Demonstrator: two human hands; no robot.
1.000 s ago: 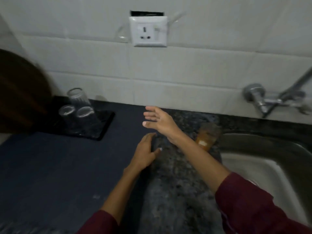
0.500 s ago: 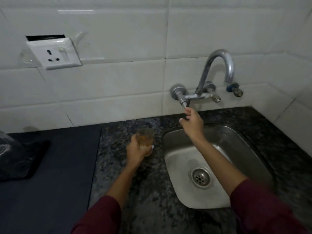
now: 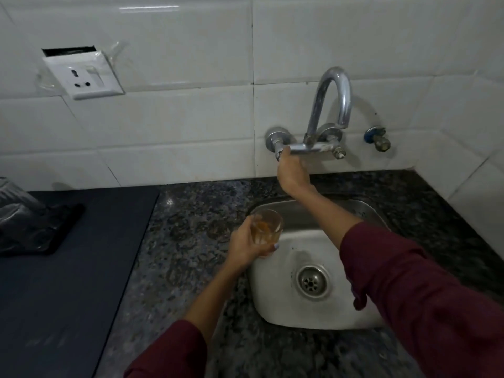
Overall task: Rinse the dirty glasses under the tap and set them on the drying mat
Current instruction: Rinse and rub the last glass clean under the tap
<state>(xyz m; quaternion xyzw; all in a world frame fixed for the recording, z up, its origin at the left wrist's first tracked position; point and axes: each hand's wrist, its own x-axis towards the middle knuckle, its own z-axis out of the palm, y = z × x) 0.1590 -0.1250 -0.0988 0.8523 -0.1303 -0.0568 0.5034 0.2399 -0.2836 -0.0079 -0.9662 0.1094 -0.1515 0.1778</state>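
My left hand grips a dirty glass with orange residue inside, held upright over the left rim of the steel sink. My right hand reaches up to the wall tap and holds its left handle; the fingers are hidden behind the hand. No water is running. At the far left, a black drying mat carries clear glasses turned upside down, partly cut off by the frame edge.
A speckled granite counter surrounds the sink. A dark blue sheet covers the counter's left part. A white wall socket sits on the tiles. A small blue valve sticks out right of the tap.
My view swung right from the mat to the sink. My left hand picked up the dirty glass and carried it over the sink rim. My right hand rose to the tap handle.
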